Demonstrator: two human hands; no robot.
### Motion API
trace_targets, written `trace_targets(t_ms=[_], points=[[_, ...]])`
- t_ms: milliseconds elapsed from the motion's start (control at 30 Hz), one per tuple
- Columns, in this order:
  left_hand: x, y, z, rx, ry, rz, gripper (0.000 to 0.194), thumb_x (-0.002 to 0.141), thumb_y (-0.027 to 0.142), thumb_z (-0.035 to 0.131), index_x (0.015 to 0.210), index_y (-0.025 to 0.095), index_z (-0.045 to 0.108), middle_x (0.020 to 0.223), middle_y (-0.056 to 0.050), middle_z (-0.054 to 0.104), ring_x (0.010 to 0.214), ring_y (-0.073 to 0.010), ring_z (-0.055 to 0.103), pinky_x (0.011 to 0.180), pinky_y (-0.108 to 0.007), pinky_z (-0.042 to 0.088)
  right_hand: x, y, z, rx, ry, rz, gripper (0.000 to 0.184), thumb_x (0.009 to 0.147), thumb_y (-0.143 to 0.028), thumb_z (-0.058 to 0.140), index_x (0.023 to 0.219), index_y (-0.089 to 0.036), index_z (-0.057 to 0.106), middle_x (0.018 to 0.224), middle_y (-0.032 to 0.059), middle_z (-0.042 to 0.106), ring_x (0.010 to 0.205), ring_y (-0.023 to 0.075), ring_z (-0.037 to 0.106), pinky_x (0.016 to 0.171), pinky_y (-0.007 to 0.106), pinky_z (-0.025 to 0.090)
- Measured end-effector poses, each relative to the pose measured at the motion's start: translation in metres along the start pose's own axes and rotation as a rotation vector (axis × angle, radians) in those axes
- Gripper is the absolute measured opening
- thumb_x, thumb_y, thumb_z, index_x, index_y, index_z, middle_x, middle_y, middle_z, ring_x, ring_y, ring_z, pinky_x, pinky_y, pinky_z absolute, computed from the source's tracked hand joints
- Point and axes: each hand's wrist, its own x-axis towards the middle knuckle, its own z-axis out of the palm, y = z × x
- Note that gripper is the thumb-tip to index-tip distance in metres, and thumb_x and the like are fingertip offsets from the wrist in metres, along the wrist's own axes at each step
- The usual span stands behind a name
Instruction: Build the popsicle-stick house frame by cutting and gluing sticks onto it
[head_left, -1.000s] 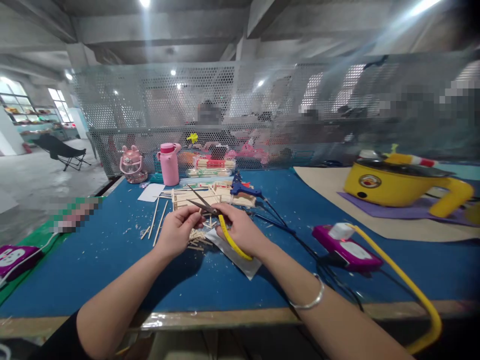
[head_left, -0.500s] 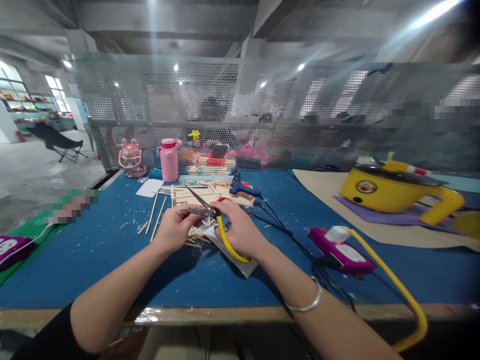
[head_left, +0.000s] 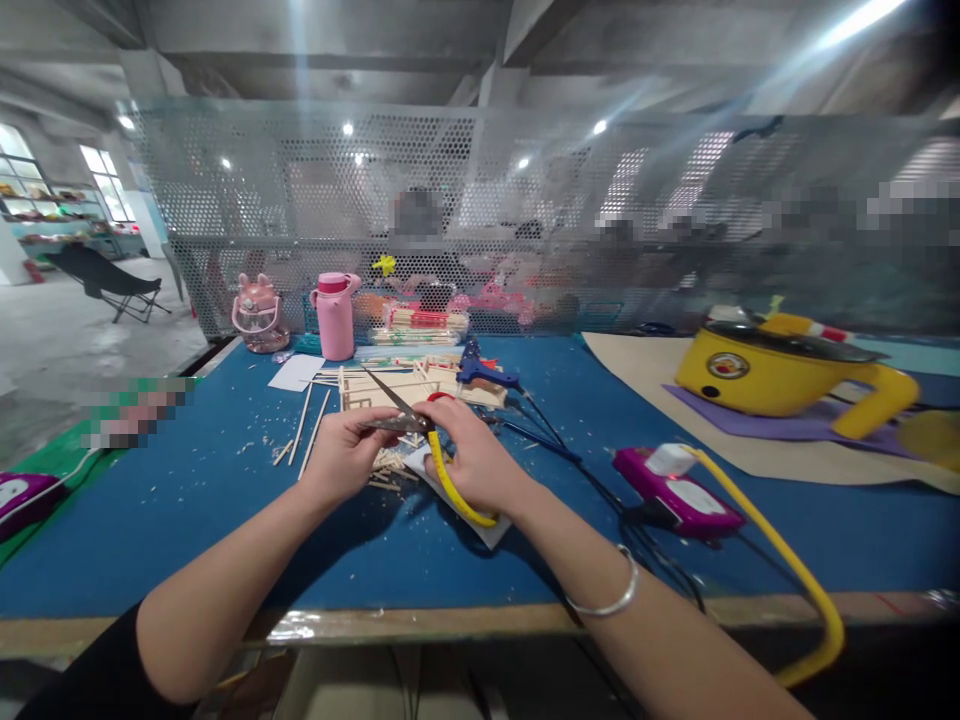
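My right hand (head_left: 480,460) grips scissors with a yellow and red handle (head_left: 452,488), their blades spread apart and pointing away to the left. At the lower blade, my left hand (head_left: 341,455) is closed in a pinch; whatever sits between its fingertips is too small to make out. Beneath both hands lies a heap of short wooden sticks (head_left: 386,468), with a white paper (head_left: 491,533) partly under the right hand. Just beyond stands a piece built from wooden sticks (head_left: 355,388), partly hidden by the blades. Longer sticks (head_left: 300,425) lie to the left.
A blue glue gun (head_left: 484,370) rests behind the right hand, its cable running to a purple power strip (head_left: 679,495). Farther right is a yellow electric pot (head_left: 780,370). A pink bottle (head_left: 335,320), a clear pink-lidded jug (head_left: 256,315) and bundled sticks (head_left: 424,322) line the back by a perforated screen.
The view has shifted slightly. Both hands and the scissors keep nearly the same pose, with the blades still apart.
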Motion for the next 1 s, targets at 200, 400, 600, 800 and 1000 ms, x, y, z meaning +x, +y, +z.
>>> trace_targets(t_ms=[200,400,600,800,1000], points=[[0.000,-0.001,-0.005,0.119,-0.016,0.090,0.016,0.067,0.015,0.061,0.079,0.018,0.072,0.073,-0.004,0.071,0.061,-0.0148,0.063,0.060,-0.027,0.053,-0.001,0.000,0.001,0.009,0.000,-0.007,0.051,0.059,-0.012,0.054,0.110,-0.018,0.052,0.098,0.0082,0.055,0.093,0.0227,0.049,0.085,0.040,0.040],[-0.001,0.000,-0.004,0.137,-0.050,0.078,0.017,0.070,0.016,0.059,0.081,0.018,0.072,0.072,-0.004,0.071,0.061,-0.0141,0.062,0.057,-0.024,0.051,-0.002,0.000,0.001,0.034,0.007,-0.018,0.048,0.060,-0.009,0.051,0.108,-0.016,0.055,0.094,0.0081,0.057,0.088,0.0209,0.051,0.081,0.036,0.042],[-0.003,0.003,-0.001,0.152,-0.061,0.051,0.017,0.074,0.024,0.057,0.079,0.016,0.071,0.065,-0.004,0.067,0.055,-0.0116,0.056,0.053,-0.022,0.047,-0.002,-0.001,0.002,0.132,-0.013,-0.021,0.050,0.059,-0.006,0.049,0.108,-0.015,0.057,0.098,0.0077,0.060,0.090,0.0191,0.054,0.083,0.032,0.043],[-0.004,0.009,0.001,0.196,-0.041,0.021,0.015,0.073,0.023,0.058,0.065,0.015,0.068,0.055,-0.001,0.061,0.049,-0.0096,0.051,0.049,-0.020,0.042,-0.003,0.006,0.006,0.133,0.001,-0.035,0.052,0.059,-0.007,0.050,0.109,-0.018,0.057,0.103,0.0072,0.062,0.093,0.0201,0.056,0.083,0.033,0.044],[-0.004,0.011,0.001,0.125,-0.069,-0.001,0.015,0.073,0.025,0.058,0.069,0.015,0.068,0.056,-0.001,0.061,0.049,-0.0088,0.049,0.048,-0.020,0.042,-0.001,0.006,0.002,0.130,-0.018,-0.070,0.046,0.061,-0.005,0.045,0.103,-0.019,0.059,0.102,0.0057,0.065,0.088,0.0180,0.059,0.079,0.029,0.045]])
